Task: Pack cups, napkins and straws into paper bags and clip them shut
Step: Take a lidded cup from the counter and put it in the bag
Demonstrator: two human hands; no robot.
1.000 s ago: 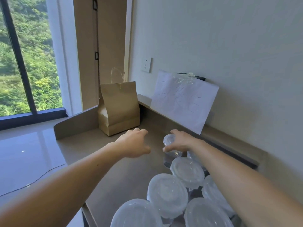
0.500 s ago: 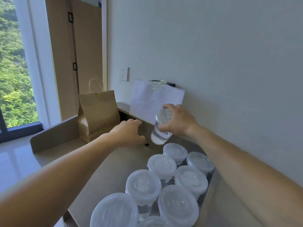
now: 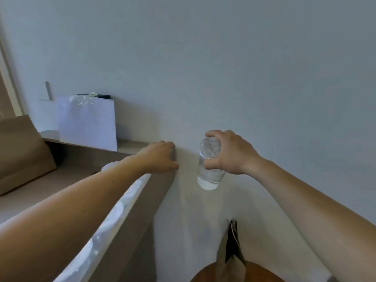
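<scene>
As right hand point(image 3: 230, 154) grips cup point(image 3: 209, 171) — liquid inside, paper bag point(image 3: 220, 261) below

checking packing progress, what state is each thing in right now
cup: lidded, in the air, held in the grip of the right hand
left hand: loosely curled, holding nothing
lower bag: upright, top partly open
left bag: standing on the desk, partly out of frame
other cups: on the desk, blurred, mostly hidden by the left arm
</scene>
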